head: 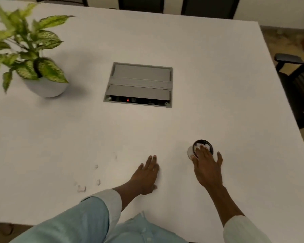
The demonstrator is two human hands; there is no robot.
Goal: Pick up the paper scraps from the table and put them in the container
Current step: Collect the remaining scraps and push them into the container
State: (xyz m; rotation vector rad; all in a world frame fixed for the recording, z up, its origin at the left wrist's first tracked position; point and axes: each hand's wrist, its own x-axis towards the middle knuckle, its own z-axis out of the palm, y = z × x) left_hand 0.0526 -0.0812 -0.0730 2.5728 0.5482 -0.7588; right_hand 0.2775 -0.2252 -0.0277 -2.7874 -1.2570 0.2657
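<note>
White paper scraps point(81, 188) lie loose on the white table point(209, 85) at the lower left of the frame, a few small pieces scattered left of centre, pale enough that the faintest are hard to count. The left hand point(146, 178) rests open and flat on the table just right of them, fingers spread and holding nothing. The right hand point(207, 165) is open over the small dark-rimmed container point(203, 148) at the lower right, fingertips at its mouth, where white paper already shows inside. The remaining scraps sit well apart from the container, on the far side of the left hand, so that hand is clearly the nearer one for the next pick.
</note>
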